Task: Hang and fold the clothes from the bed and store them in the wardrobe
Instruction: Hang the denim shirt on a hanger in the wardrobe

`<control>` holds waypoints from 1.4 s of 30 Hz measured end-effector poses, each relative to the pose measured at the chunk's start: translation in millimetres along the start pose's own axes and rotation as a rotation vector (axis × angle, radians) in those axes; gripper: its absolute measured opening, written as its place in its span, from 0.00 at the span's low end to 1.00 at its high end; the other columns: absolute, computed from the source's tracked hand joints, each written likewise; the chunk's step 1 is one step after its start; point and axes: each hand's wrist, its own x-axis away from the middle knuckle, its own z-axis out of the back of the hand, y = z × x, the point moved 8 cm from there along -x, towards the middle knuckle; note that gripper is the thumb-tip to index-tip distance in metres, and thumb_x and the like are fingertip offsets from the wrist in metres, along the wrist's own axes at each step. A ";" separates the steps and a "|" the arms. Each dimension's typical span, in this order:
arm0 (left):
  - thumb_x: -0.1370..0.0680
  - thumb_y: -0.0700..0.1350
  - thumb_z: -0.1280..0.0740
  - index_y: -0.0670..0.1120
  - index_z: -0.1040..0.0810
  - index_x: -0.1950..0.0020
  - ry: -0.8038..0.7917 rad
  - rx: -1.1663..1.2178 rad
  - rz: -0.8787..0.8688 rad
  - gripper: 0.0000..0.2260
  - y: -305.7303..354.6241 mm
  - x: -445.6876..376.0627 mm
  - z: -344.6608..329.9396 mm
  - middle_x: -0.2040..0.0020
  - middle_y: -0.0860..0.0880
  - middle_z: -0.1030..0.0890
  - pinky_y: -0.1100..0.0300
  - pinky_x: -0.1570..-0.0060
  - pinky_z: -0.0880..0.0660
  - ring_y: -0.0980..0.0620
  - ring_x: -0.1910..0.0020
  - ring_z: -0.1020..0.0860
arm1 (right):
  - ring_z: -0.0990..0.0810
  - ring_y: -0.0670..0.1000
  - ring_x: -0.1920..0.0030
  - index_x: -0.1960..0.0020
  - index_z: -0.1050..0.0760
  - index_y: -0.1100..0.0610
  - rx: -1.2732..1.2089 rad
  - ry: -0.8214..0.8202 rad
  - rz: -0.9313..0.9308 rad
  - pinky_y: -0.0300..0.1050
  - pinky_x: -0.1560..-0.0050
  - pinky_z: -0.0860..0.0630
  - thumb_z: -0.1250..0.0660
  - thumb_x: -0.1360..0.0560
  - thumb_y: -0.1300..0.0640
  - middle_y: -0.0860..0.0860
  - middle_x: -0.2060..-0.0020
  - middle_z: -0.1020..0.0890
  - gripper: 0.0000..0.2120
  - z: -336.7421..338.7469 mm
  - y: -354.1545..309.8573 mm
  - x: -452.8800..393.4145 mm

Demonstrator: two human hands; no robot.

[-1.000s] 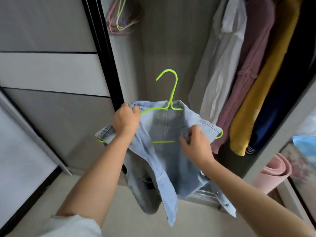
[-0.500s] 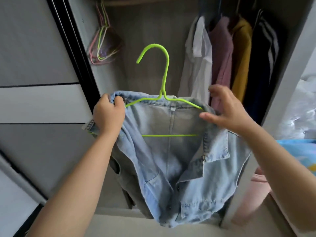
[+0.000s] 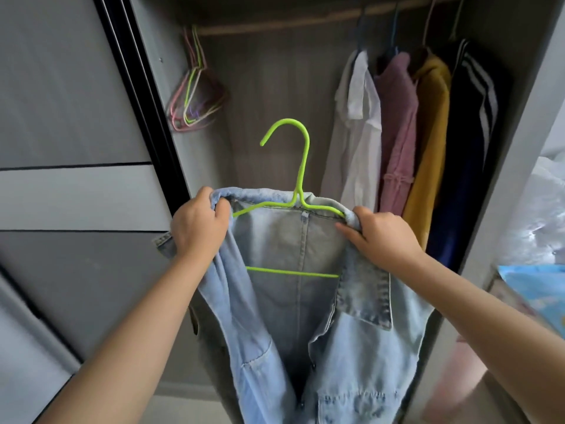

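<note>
Fingers of the left hand curl over the left shoulder of a light denim shirt, bunching the cloth against the end of a lime-green wire hanger; the right hand grips the opposite shoulder in the same way, thumb under the collar edge. Held up between the two hands, the shirt hangs open at the front, with the hanger's crossbar showing inside it and the hook standing upright above the collar, free of the wardrobe rail. Behind it is the open wardrobe. A bunch of spare wire hangers hangs at the rail's left end. To the right hang a white shirt, a mauve garment, a mustard-yellow garment and a dark striped garment.
</note>
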 end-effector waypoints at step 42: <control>0.22 0.48 0.37 0.37 0.27 0.48 -0.206 -0.058 -0.391 0.14 52.9 -48.4 -44.8 0.52 0.38 0.21 0.51 0.61 0.31 0.38 0.52 0.23 | 0.29 0.53 0.66 0.63 0.33 0.60 -0.317 -0.081 0.047 0.43 0.67 0.41 0.36 0.24 0.54 0.48 0.72 0.31 0.13 23.9 -14.1 -34.6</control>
